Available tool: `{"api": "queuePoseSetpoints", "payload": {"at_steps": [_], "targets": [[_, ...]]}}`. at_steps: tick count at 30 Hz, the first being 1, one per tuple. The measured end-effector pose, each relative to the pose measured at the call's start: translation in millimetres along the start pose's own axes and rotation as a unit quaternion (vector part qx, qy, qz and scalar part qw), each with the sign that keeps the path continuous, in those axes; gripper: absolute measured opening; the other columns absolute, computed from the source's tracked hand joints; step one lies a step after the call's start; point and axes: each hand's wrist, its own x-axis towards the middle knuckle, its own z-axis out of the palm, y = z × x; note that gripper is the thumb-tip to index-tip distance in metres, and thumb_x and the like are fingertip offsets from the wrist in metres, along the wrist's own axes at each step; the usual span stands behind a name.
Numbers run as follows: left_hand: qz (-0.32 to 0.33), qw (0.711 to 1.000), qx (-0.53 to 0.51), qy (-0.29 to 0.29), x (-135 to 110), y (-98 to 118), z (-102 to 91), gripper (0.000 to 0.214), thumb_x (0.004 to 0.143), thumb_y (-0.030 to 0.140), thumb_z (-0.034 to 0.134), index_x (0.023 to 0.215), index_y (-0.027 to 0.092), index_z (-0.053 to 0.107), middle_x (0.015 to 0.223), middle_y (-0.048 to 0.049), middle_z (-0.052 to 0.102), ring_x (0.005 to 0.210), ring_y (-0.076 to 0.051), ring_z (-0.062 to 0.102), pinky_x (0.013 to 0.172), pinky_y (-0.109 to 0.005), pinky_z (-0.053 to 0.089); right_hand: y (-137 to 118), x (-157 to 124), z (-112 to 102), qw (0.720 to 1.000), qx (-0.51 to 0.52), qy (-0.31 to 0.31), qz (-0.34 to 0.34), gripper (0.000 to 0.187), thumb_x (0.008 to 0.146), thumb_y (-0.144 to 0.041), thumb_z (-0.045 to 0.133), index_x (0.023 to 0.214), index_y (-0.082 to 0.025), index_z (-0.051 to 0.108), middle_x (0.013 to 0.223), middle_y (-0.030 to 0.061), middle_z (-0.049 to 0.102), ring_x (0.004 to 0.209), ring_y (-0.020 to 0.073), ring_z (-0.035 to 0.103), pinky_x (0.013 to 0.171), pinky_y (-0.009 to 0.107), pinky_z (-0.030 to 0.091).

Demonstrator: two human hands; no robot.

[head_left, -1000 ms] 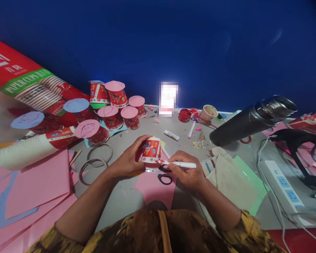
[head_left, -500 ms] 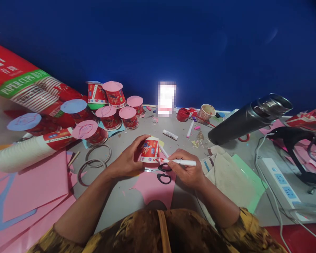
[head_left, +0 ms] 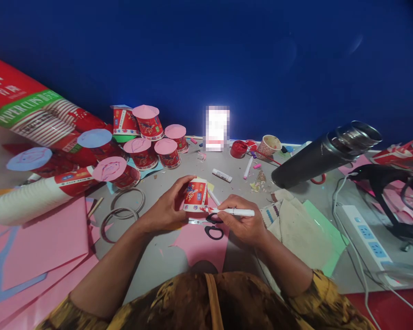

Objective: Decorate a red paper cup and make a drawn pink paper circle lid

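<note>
My left hand (head_left: 170, 204) is closed round the left side of a red printed paper cup (head_left: 195, 195), which stands upside down with its white-banded rim lowest. In my right hand (head_left: 242, 220) is a white marker (head_left: 239, 212), held like a pen and pointing left. Its tip meets or nearly meets the cup's white band at the lower right, where red marks show. Just below the cup lie black-handled scissors (head_left: 214, 232), on a cut sheet of pink paper (head_left: 201, 250). Another white pen (head_left: 213, 198) lies behind the marker, partly hidden.
Several upturned cups with pink or blue paper discs, such as this one (head_left: 112, 169), stand at the left beside tape rings (head_left: 119, 224) and a cup stack (head_left: 37, 197). A glue stick (head_left: 222, 175) lies ahead. At the right are a dark flask (head_left: 313, 158), cloth (head_left: 292, 224) and power strip (head_left: 366, 240).
The marker and my right hand have shifted very slightly left along the cup's band. My left hand and the cup stay nearly in place; the whole view has drifted a little.
</note>
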Motion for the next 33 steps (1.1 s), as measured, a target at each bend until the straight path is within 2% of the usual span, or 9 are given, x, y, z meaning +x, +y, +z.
{"api": "queuePoseSetpoints", "payload": {"at_steps": [7,14,20,25,33], "targets": [[0.005,1.0,-0.003,-0.005,0.2,-1.0,0.5,0.092,0.073,0.031,0.093,0.151,0.025,0.044,0.153,-0.0153,0.055,0.141,-0.035,0.056,0.12,-0.047,0.046,1.1,-0.4,1.5,0.998,0.013,0.054,-0.011,0.008,0.097,-0.023,0.069,0.091,-0.022,0.073,0.08,0.0029,0.077,0.07,0.017,0.07,0.068,0.029,0.055],[0.008,1.0,0.004,-0.002,0.4,0.2,0.2,0.09,0.074,0.034,0.093,0.15,0.026,0.045,0.152,-0.0145,0.055,0.141,-0.035,0.056,0.119,-0.045,0.047,-1.0,-0.6,3.2,0.999,0.013,0.022,-0.02,0.009,0.1,-0.024,0.068,0.094,-0.021,0.074,0.081,0.0038,0.077,0.071,0.0169,0.07,0.068,0.028,0.055],[0.011,0.999,0.035,-0.003,0.2,3.2,0.0,0.089,0.074,0.034,0.091,0.149,0.025,0.045,0.154,-0.0146,0.052,0.144,-0.036,0.053,0.12,-0.047,0.046,0.2,-0.5,4.0,0.999,0.009,0.023,-0.035,0.005,0.099,-0.022,0.07,0.096,-0.021,0.074,0.083,0.0039,0.077,0.072,0.0164,0.07,0.069,0.028,0.054],[0.008,0.999,0.033,0.001,0.5,4.8,1.1,0.09,0.073,0.033,0.091,0.15,0.025,0.045,0.153,-0.015,0.054,0.141,-0.036,0.056,0.119,-0.048,0.047,-0.7,-0.9,2.3,1.0,-0.003,0.001,-0.014,0.011,0.1,-0.025,0.067,0.092,-0.021,0.074,0.083,0.0044,0.078,0.071,0.0165,0.071,0.068,0.029,0.056],[0.005,1.0,0.019,0.001,0.8,1.5,1.5,0.092,0.071,0.031,0.093,0.15,0.024,0.045,0.15,-0.0151,0.056,0.14,-0.036,0.057,0.118,-0.048,0.048,-0.9,-0.3,2.9,1.0,0.004,0.02,-0.024,0.009,0.1,-0.022,0.066,0.094,-0.02,0.074,0.082,0.0047,0.078,0.071,0.0163,0.07,0.069,0.028,0.055]]}}
